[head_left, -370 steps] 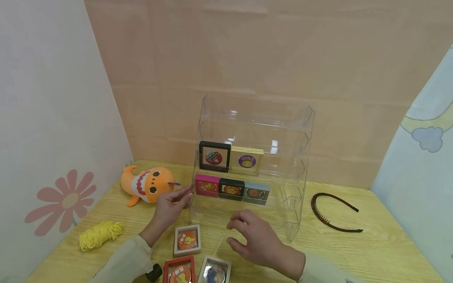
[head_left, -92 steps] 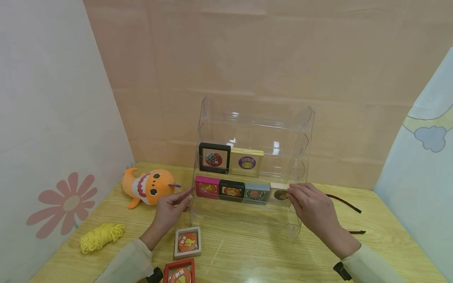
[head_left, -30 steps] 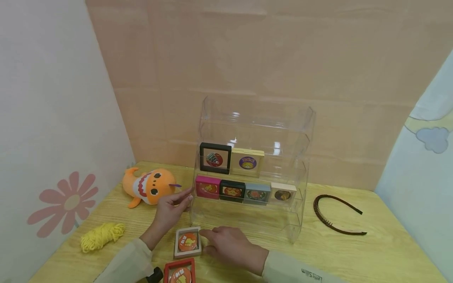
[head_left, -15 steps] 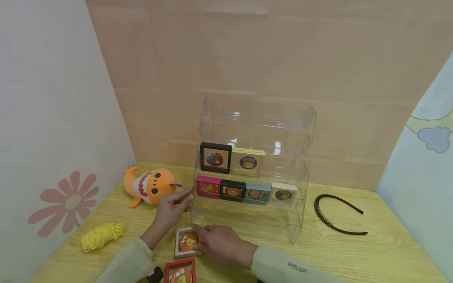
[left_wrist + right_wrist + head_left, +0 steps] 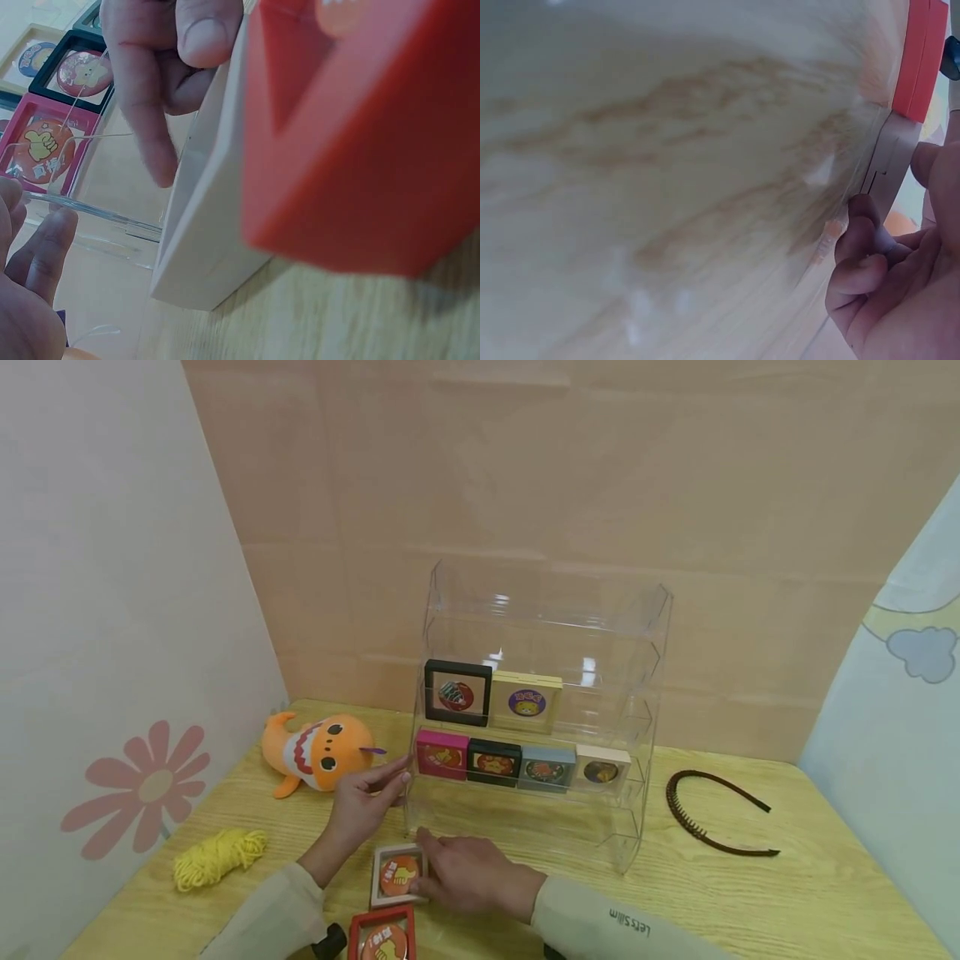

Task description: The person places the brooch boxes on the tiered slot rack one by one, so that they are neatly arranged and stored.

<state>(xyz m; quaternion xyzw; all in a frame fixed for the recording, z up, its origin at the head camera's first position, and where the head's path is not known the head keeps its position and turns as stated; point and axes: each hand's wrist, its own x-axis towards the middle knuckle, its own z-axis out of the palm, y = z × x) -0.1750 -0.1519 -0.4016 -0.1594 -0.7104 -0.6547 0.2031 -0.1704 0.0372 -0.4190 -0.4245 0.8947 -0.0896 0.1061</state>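
My left hand point(image 5: 358, 803) pinches the left side edge of a clear acrylic display rack point(image 5: 525, 814). Low in front of the rack, my right hand point(image 5: 474, 872) grips the right edge of a beige square box frame point(image 5: 377, 897) with a round orange thumbs-up badge inside. The right wrist view has thumb and fingers on either side of this beige frame point(image 5: 891, 161). Nearer me lies a red box frame point(image 5: 411, 935), cut off by the lower image edge; in the left wrist view the red frame point(image 5: 352, 195) hides part of the beige one.
On the rack's middle tier stand a black frame point(image 5: 487, 697) and a yellow frame point(image 5: 525, 677). Below are pink point(image 5: 442, 739), black point(image 5: 495, 747), blue-grey point(image 5: 549, 753) and cream point(image 5: 602, 755) frames. An orange plush shark point(image 5: 348, 747), yellow cord point(image 5: 217, 858) and brown headband point(image 5: 682, 818) lie around.
A cream frame has joined the rack's lower row, placed by my right hand. That hand then came back left to the beige frame and took hold of it. My left hand stayed on the rack.
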